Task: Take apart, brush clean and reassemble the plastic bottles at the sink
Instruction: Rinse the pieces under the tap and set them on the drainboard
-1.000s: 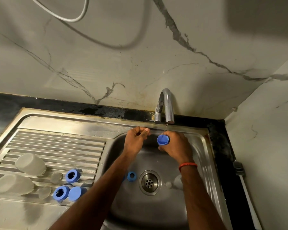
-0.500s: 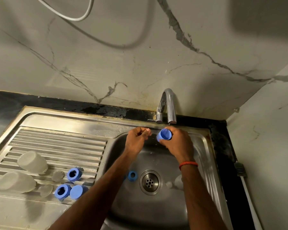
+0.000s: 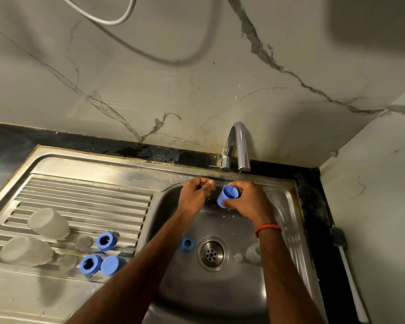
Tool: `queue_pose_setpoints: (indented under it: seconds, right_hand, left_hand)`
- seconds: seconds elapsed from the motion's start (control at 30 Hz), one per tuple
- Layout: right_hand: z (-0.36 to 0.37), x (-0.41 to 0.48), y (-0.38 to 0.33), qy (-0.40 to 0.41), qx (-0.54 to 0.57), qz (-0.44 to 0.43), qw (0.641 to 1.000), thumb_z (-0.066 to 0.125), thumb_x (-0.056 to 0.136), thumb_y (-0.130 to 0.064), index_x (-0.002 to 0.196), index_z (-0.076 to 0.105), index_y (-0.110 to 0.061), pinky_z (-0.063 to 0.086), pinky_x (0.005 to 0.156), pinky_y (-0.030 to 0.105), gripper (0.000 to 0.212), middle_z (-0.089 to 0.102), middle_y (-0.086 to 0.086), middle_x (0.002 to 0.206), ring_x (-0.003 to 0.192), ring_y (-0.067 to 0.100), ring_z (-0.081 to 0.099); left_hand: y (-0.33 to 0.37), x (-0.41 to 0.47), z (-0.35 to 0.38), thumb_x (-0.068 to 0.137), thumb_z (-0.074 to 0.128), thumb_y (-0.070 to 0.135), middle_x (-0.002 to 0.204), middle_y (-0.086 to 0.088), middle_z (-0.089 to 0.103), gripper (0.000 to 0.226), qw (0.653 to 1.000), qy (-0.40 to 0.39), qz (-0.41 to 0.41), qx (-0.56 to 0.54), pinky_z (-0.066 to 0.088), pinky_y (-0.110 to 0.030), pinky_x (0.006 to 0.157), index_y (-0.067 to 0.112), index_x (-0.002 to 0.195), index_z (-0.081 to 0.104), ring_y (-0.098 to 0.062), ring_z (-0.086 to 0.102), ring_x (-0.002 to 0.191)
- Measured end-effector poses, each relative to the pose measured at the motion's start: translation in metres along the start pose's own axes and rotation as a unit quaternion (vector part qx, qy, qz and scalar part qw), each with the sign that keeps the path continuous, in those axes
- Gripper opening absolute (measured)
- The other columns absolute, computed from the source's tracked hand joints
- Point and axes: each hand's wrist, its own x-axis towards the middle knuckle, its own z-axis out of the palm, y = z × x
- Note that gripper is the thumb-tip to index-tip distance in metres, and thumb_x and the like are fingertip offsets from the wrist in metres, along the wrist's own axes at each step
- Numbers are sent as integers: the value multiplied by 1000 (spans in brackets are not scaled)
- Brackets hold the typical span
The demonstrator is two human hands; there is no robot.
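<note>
Right hand (image 3: 249,203) pinches the blue cap (image 3: 228,197) under the tap (image 3: 240,146) at the basin's (image 3: 287,213) 12 o'clock. Left hand (image 3: 193,196), at the cap's 9 o'clock, curls its fingers; contents indiscernible. 1 blue ring (image 3: 187,244) lies in the basin.

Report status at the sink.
Right hand grips blue cap under tap. Left hand curled, contents unclear. Nothing blocking.

A: How is the light?
B: Dim and yellowish. Soft glare on the steel sink (image 3: 103,164); a cable (image 3: 117,22) casts a blurred shadow on the far wall (image 3: 220,101).
A: Sharpness?
B: Fairly sharp; wide-angle edges bow.
</note>
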Motion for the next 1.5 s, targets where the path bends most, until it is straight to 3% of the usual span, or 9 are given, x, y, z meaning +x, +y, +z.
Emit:
queue_pose_setpoints:
  seconds: [0.2,0.33,0.6,0.8,0.9,1.03,1.23,1.37,1.5]
  right_hand:
    - [-3,2,1,-59,197,5,979,68,87,-6,139,56,-20,56,90,34,56,62,3,135,113,20,63]
    - [6,5,9,-23,320,73,944,62,93,-9,137,58,-22,59,73,30,46,63,9,130,107,25,66]
    - [16,-2,-1,46,210,66,974,50,103,-31,125,65,-15,54,78,24,31,66,4,121,103,17,62]
    - [21,1,-9,39,75,-27,996,39,105,-44,117,66,-18,49,76,20,40,65,0,100,92,12,63]
    - [20,10,-16,55,321,157,932,47,103,-40,100,67,-8,39,39,20,38,62,5,68,49,14,55]
    - [11,12,-19,-41,542,275,793,59,98,-38,100,69,-9,39,35,17,31,65,5,66,42,11,52]
    - [11,6,-15,54,268,61,960,68,93,-25,119,69,-11,63,74,37,30,69,12,118,101,22,69]
    - [-7,-10,-18,40,120,-18,992,79,84,-21,129,65,-15,46,80,9,47,66,4,125,110,16,61]
    - [-37,-28,-24,-13,12,-54,998,82,80,-20,123,65,-16,43,81,17,46,66,3,118,107,18,61]
  left_hand:
    - [7,-4,-1,106,49,25,104,-8,73,42,974,-223,12,-35,60,-27,72,35,146,42,-21,72,82]
    - [12,-8,11,107,48,29,92,-10,72,36,979,-189,-32,-64,57,-25,59,15,140,53,-15,66,58]
    - [5,-10,29,99,60,41,67,4,72,24,984,-94,-135,-66,43,-17,46,19,97,67,-4,65,54]
    - [11,-11,30,107,46,26,96,-20,69,31,977,-104,-124,-138,52,-36,83,8,103,71,-25,64,87]
    - [9,-12,30,108,43,26,81,-20,65,37,980,-143,-25,-133,58,-29,72,-1,99,66,-21,66,71]
    - [-1,-1,26,107,46,24,97,-11,72,35,986,-150,16,-65,54,-26,89,-2,108,69,-15,69,91]
    - [6,-9,28,108,43,15,98,-6,70,31,990,-120,-57,-38,49,-12,71,-2,115,69,2,67,71]
    - [4,-21,27,106,51,21,96,0,72,21,989,-83,-107,-60,49,-15,60,16,113,70,-10,65,81]
    - [3,-32,13,97,67,24,97,-1,76,16,996,-89,-21,19,60,-25,76,16,110,71,-15,71,87]
